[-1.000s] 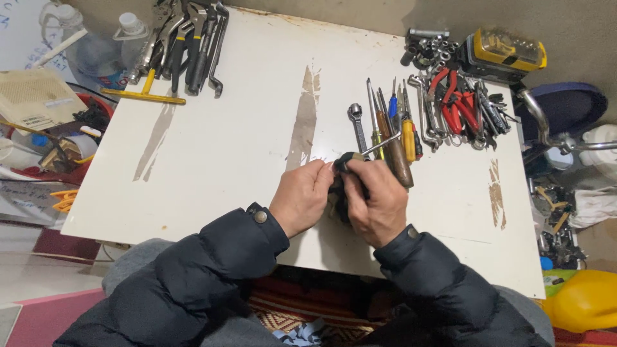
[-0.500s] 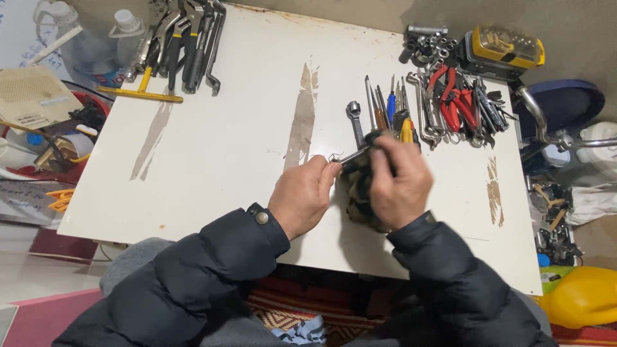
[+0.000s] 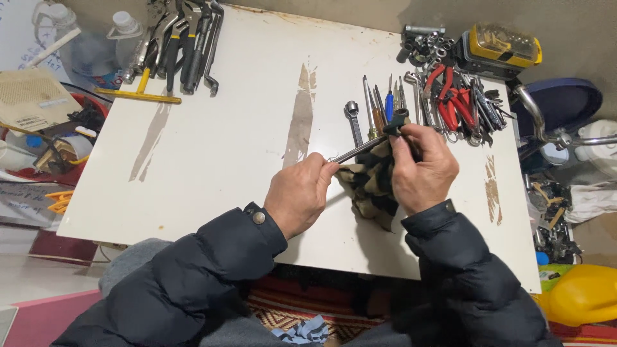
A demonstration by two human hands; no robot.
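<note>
In the head view, a slim, bare-metal wrench (image 3: 360, 150) is held above the near-middle of the white, scuffed surface (image 3: 225, 154), just in front of the row of screwdrivers and spanners (image 3: 379, 109) laid toward the far right edge. Compared with a second ago, when both hands were bunched close together over the cloth, the hands are now drawn apart and more of the shaft is laid bare between them; from this it is judged that a wiping stroke along the tool has been carried out toward its far end. The left hand (image 3: 299, 199) is closed, its fingertips pinched on the near end of the wrench. The right hand (image 3: 421, 170) is closed around a dark-and-tan patterned cloth (image 3: 373, 183), through which the far part of the shaft is gripped; the cloth hangs down to the surface. The long axis of the wrench runs from near-left to far-right, tilted slightly upward, with its dark head pointing toward the pile of red-handled pliers (image 3: 453, 103) at the far right corner. Black-handled pliers and a yellow T-shaped tool (image 3: 138, 93) are seen at the far left corner, well apart.
</note>
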